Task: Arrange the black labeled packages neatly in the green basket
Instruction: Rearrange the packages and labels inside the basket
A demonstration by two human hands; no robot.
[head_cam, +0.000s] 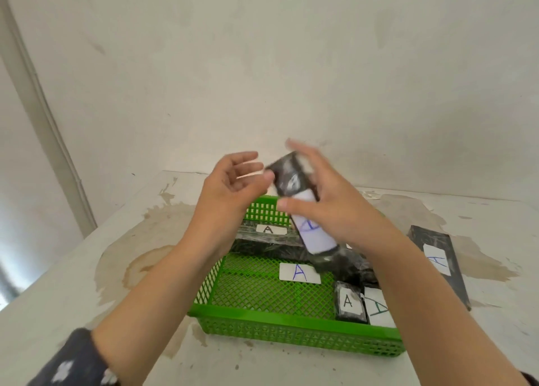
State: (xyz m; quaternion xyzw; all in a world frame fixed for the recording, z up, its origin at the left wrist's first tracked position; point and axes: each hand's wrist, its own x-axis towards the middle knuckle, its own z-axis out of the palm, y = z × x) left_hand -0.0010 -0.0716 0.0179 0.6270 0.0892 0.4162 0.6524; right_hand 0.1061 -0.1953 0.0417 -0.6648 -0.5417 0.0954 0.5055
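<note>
A green mesh basket (pixel 262 318) stands on the table in front of me. My right hand (pixel 329 205) grips a long black package (pixel 291 178) with a white label, held tilted above the basket. My left hand (pixel 230 181) hovers beside the package's top end, fingers apart, its thumb near the corner. Inside the basket, one black package (pixel 262 240) labelled A lies along the far wall. A loose white A label (pixel 299 272) shows on the basket floor. Two small labelled packages (pixel 350 302) stand in the near right corner.
Another long black package (pixel 440 257) with an A label lies on the table to the right of the basket. The white tabletop (pixel 87 283) is stained brown around the basket. A plain wall rises behind the table.
</note>
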